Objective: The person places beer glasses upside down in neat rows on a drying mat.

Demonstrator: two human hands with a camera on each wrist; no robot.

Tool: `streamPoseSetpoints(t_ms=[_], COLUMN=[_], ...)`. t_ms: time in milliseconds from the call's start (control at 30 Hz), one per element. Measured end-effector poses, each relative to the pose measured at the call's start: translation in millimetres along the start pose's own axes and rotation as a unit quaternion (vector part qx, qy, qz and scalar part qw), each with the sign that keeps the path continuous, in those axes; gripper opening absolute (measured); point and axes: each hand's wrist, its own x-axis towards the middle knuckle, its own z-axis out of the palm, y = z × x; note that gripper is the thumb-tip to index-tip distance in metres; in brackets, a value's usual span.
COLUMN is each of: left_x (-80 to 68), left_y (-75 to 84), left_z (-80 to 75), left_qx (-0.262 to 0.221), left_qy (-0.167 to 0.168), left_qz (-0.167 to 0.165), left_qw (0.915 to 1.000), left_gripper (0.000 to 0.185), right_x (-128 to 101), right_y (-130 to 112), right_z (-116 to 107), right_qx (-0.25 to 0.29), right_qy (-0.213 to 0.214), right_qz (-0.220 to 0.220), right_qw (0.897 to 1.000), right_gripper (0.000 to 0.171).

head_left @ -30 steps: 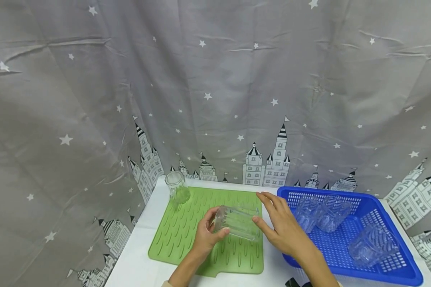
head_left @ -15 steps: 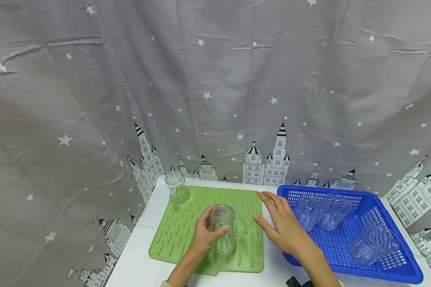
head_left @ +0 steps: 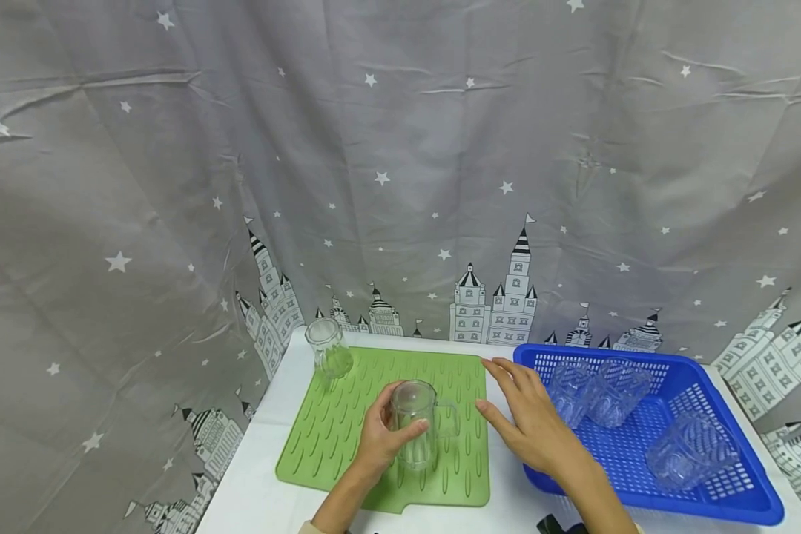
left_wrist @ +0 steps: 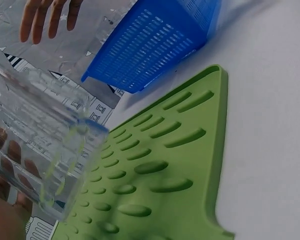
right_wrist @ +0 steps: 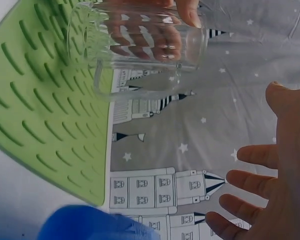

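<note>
My left hand (head_left: 385, 434) grips a clear glass mug (head_left: 419, 437) around its side, over the front part of a green ridged mat (head_left: 347, 437). The mug's long axis is near vertical and its handle points right. Whether its bottom end touches the mat, I cannot tell. In the right wrist view, the fingers show through the glass mug (right_wrist: 145, 37). My right hand (head_left: 530, 423) hovers right of the handle, fingers spread and holding nothing. A second glass mug (head_left: 330, 348) stands at the mat's back left corner.
A blue perforated basket (head_left: 647, 512) sits on the white table (head_left: 254, 460) to the right, with several glass mugs (head_left: 687, 452) lying in it. Behind the table hangs a grey curtain (head_left: 400, 148) printed with stars and castles. A dark object (head_left: 552, 525) shows at the bottom edge.
The mug in my left hand has turned from lying sideways to near vertical and come down toward the mat. My right hand, near its far end earlier, is now slightly farther right.
</note>
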Motion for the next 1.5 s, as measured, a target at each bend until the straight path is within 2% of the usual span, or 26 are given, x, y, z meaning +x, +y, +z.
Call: streamPoseSetpoints(t_ms=[167,367,567,833,1167,1500], left_x=[5.2,9.7,18.7,31.6,36.5,43.0], left_y=[2.3,4.9,6.8,4.3,-6.2,-7.4], left_z=[-5.3,-14.2,-23.2,-35.0,-36.6,-34.2], left_qx=[0.040,0.061,0.083,0.083,0.080,0.075], left_qy=[0.022,0.048,0.065,0.090,0.114,0.128], left_qz=[-0.011,-0.030,-0.018,-0.013,-0.033,-0.037], left_qw=[0.9989,0.9965,0.9943,0.9924,0.9898,0.9882], left_gripper=[0.071,0.069,0.069,0.069,0.071,0.070], right_x=[-4.7,-10.9,-16.2,-21.6,-28.0,-28.1], right_y=[9.8,24.2,42.2,66.2,83.9,93.6], right_z=[-6.2,-13.9,-26.2,-35.6,-33.6,-27.9], right_qx=[-0.007,-0.014,-0.034,-0.067,-0.091,-0.113], right_qy=[-0.003,-0.009,-0.008,-0.014,-0.006,-0.010], right_qz=[0.015,0.050,0.081,0.112,0.107,0.111], right_qw=[1.000,0.999,0.996,0.991,0.990,0.987], right_gripper=[0.063,0.064,0.067,0.073,0.074,0.073])
